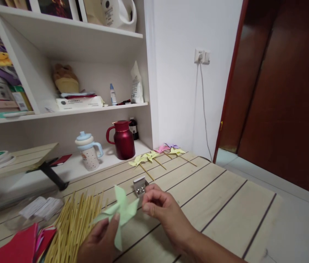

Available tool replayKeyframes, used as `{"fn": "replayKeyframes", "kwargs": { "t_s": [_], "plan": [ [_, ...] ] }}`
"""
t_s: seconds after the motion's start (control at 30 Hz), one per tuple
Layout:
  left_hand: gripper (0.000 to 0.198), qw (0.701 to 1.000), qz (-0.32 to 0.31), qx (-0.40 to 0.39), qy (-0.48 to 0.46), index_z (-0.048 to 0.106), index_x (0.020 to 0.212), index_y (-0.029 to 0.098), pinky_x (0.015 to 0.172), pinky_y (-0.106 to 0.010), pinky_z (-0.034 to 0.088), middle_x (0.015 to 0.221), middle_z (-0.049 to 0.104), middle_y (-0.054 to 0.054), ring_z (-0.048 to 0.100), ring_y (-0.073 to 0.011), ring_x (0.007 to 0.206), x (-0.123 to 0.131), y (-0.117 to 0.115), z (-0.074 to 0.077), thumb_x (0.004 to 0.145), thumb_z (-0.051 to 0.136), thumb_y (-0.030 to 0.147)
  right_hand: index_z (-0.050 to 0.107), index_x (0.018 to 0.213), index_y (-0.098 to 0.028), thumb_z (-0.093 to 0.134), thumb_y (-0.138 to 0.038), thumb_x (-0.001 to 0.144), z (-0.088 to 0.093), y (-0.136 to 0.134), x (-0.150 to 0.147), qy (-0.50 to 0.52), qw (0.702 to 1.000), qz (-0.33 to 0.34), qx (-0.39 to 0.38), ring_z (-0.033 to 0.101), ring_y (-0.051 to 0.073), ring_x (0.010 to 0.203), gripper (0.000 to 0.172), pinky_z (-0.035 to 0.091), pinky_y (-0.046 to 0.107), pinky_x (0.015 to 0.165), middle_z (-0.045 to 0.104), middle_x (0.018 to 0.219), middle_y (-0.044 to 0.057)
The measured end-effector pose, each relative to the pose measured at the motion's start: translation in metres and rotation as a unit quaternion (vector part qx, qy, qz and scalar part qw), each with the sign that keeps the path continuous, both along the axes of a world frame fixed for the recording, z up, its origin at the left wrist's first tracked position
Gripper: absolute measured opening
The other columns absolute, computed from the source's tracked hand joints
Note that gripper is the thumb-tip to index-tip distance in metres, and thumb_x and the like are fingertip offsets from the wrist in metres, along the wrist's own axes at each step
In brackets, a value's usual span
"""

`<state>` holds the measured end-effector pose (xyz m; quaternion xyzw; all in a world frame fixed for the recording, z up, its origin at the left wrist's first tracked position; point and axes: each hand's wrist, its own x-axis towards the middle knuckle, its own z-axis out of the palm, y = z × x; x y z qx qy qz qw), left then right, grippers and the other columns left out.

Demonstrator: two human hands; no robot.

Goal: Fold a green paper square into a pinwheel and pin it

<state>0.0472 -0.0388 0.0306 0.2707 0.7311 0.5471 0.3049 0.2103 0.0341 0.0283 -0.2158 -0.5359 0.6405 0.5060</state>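
Observation:
My left hand [102, 235] pinches a pale green paper pinwheel [121, 207] near its centre, with the thumb on top. Just right of the pinwheel, my right hand [161, 210] has its thumb and fingertips pressed together; whatever they hold is too small or hidden to make out. Behind the right fingertips stands a small open box [139, 184] with shiny metal bits inside. A heap of thin wooden sticks [74, 219] lies to the left of my left hand.
Finished pinwheels on sticks [151, 156] lie at the table's far edge. Red paper sheets [13, 246] and a clear plastic container [37, 208] are at the left. A red thermos jug [124, 140] and a pale cup [89, 151] stand on the shelf behind.

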Motion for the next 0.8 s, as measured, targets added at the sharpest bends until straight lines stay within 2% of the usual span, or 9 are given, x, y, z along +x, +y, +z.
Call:
{"fn": "replayKeyframes", "kwargs": {
  "t_s": [0.07,0.13,0.2,0.27,0.37,0.5,0.6,0.73,0.8],
  "plan": [
    [0.028,0.999,0.033,0.007,0.017,0.073,0.066,0.021,0.060,-0.032,0.049,0.066,0.071,-0.002,0.066,-0.0268,0.071,-0.008,-0.002,0.004,0.054,0.076,0.046,0.070,0.065,-0.020,0.077,-0.024,0.065,-0.001,0.004,0.004,-0.027,0.999,-0.027,0.017,0.050,0.020,0.099,0.007,0.038,0.030,0.088,0.051,0.099,0.002],
    [0.027,0.996,0.075,0.032,0.041,0.072,0.067,0.021,0.060,-0.032,0.048,0.070,0.071,-0.003,0.065,-0.0261,0.072,-0.013,-0.004,0.007,0.057,0.074,0.045,0.072,0.065,-0.020,0.076,-0.021,0.064,-0.007,0.007,0.005,-0.088,0.996,-0.018,0.027,0.051,0.020,0.100,0.004,0.039,0.031,0.089,0.051,0.102,0.003],
    [0.027,0.993,0.096,0.054,0.044,0.072,0.070,0.021,0.062,-0.031,0.048,0.074,0.071,-0.003,0.064,-0.0248,0.073,-0.013,-0.006,0.007,0.057,0.074,0.045,0.073,0.062,-0.019,0.077,-0.017,0.062,-0.017,0.008,0.004,-0.186,0.981,0.041,0.036,0.054,0.018,0.086,0.005,0.043,0.028,0.077,0.052,0.093,0.002],
    [0.031,0.993,0.096,0.062,0.029,0.070,0.070,0.020,0.060,-0.030,0.046,0.070,0.069,-0.002,0.063,-0.0231,0.071,-0.011,-0.007,0.007,0.056,0.074,0.047,0.076,0.064,-0.020,0.079,-0.014,0.060,-0.028,0.008,0.002,-0.276,0.953,0.090,0.085,0.054,0.016,0.080,0.008,0.043,0.025,0.069,0.053,0.086,0.001],
    [0.038,0.992,0.105,0.072,-0.018,0.069,0.074,0.019,0.056,-0.028,0.043,0.063,0.064,0.001,0.060,-0.0203,0.065,-0.005,-0.007,0.006,0.054,0.075,0.051,0.078,0.069,-0.023,0.081,-0.010,0.061,-0.040,0.009,-0.001,-0.363,0.912,0.088,0.168,0.055,0.014,0.078,0.015,0.041,0.022,0.064,0.058,0.084,0.000],
    [0.042,0.987,0.129,0.077,-0.057,0.070,0.083,0.017,0.057,-0.026,0.042,0.064,0.064,0.002,0.057,-0.0165,0.063,0.001,-0.006,0.005,0.056,0.075,0.049,0.079,0.073,-0.025,0.085,-0.013,0.061,-0.048,0.012,0.000,-0.383,0.899,0.075,0.200,0.055,0.012,0.072,0.018,0.041,0.021,0.062,0.060,0.082,-0.002],
    [0.039,0.989,0.114,0.076,-0.056,0.071,0.084,0.019,0.054,-0.023,0.040,0.063,0.065,0.004,0.054,-0.0136,0.060,0.001,-0.005,0.004,0.059,0.074,0.048,0.079,0.076,-0.025,0.088,-0.018,0.059,-0.049,0.014,0.000,-0.381,0.895,0.080,0.220,0.055,0.012,0.069,0.020,0.041,0.020,0.061,0.060,0.078,-0.002],
    [0.035,0.987,0.131,0.074,-0.061,0.072,0.080,0.019,0.053,-0.022,0.038,0.059,0.064,0.005,0.053,-0.0128,0.058,0.000,-0.004,0.005,0.056,0.077,0.044,0.079,0.075,-0.022,0.088,-0.013,0.058,-0.044,0.014,0.002,-0.370,0.901,0.098,0.204,0.052,0.010,0.065,0.022,0.041,0.019,0.058,0.058,0.076,-0.002],
    [0.036,0.988,0.119,0.077,-0.058,0.072,0.082,0.018,0.055,-0.022,0.039,0.062,0.067,0.004,0.054,-0.0130,0.060,0.001,-0.005,0.007,0.056,0.077,0.043,0.079,0.075,-0.022,0.087,-0.010,0.057,-0.041,0.014,0.004,-0.368,0.905,0.106,0.185,0.051,0.009,0.063,0.023,0.040,0.019,0.057,0.058,0.076,-0.002]
  ]
}}
